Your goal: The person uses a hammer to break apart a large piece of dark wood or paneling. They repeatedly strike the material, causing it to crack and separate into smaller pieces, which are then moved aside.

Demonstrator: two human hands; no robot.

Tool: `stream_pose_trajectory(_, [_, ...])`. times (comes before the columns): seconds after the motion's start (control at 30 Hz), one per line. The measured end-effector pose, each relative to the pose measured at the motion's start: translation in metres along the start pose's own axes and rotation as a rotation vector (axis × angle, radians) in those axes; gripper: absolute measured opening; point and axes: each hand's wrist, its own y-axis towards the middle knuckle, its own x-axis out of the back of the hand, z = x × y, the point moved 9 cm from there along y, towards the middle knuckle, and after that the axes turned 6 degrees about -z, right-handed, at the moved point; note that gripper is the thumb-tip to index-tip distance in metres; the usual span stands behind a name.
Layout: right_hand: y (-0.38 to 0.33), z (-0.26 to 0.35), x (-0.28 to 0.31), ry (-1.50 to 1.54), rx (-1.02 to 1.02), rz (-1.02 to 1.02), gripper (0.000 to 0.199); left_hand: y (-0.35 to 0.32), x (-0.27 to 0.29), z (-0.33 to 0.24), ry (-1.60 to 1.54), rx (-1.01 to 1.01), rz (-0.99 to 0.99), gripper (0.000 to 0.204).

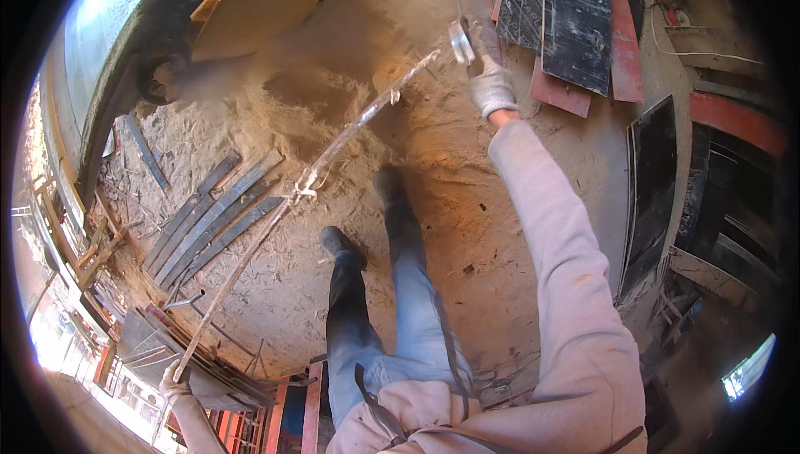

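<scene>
My left hand [174, 384], in a pale work glove, is closed around the lower end of a long, thin pole [262, 233]. The pole slants up across the view to the far middle. Pale strips [305, 190] are tied or stuck to it partway along. My right arm reaches far forward, and my gloved right hand [493, 89] is closed on a hammer-like tool [461, 43] with a shiny metal head. That head is close to the pole's far tip; whether they touch I cannot tell. Blur hides part of the fingers.
Several dark planks [217, 216] lie on the dusty ground at left. Black and red panels [575, 25] are stacked at far right, with another black panel [648, 195] nearer. A large curved metal body [125, 45] stands at upper left. Stacked sheets [167, 346] lie near my left hand.
</scene>
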Motion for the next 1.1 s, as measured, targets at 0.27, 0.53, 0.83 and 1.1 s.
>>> stream_pose_trajectory(0.27, [-0.235, 0.108, -0.159, 0.054, 0.604, 0.398, 0.015, 0.001, 0.006, 0.061, -0.376, 0.115, 0.059, 0.034])
stream_pose_trajectory(0.53, [-0.07, 0.004, -0.062, 0.074, 0.043, 0.184, 0.028, -0.01, 0.008, -0.005, 0.067, 0.018, -0.035, 0.042])
stream_pose_trajectory(0.83, [-0.107, -0.023, -0.023, 0.824, -0.358, -0.03, 0.025, -0.069, -0.021, -0.028, 0.055, -0.243, -0.103, 0.035])
stream_pose_trajectory(1.1, [-0.408, -0.046, -0.119, 1.235, -0.869, 0.413, 0.084, -0.166, -0.095, -0.034, -0.149, -0.303, -0.245, 0.065])
